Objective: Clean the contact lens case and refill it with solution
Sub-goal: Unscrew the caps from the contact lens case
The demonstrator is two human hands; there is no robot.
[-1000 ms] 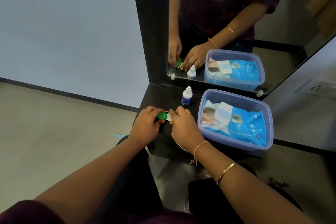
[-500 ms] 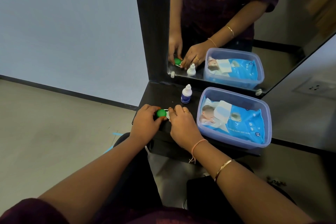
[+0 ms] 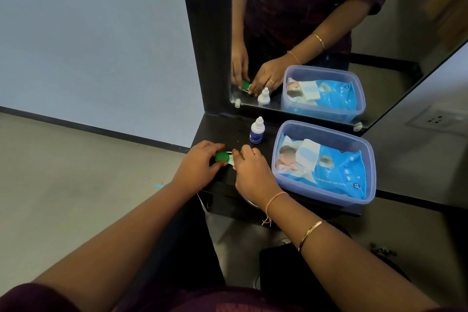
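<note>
Watching through the head camera, I see the contact lens case [image 3: 231, 159] low on the dark shelf [image 3: 222, 132], held between both hands. The left hand [image 3: 200, 162] has its fingers curled round the green cap [image 3: 222, 156], and the right hand [image 3: 253, 172] pinches the white end of the case just beside it. I read this as one hand bracing the body while the other turns the cap, so the lid is probably being unscrewed or tightened; I cannot tell which. The well under the right fingers is hidden from me.

The solution bottle [image 3: 257, 130] stands upright at one o'clock from the case, capped and within easy reach for the refill. At three o'clock from the hands is an open plastic tub [image 3: 329, 130] holding a blue pack of wet wipes [image 3: 339, 170], lying flat and filling most of it, likely there for the cleaning. The mirror [image 3: 329, 20] at twelve o'clock shows the same two-handed hold
</note>
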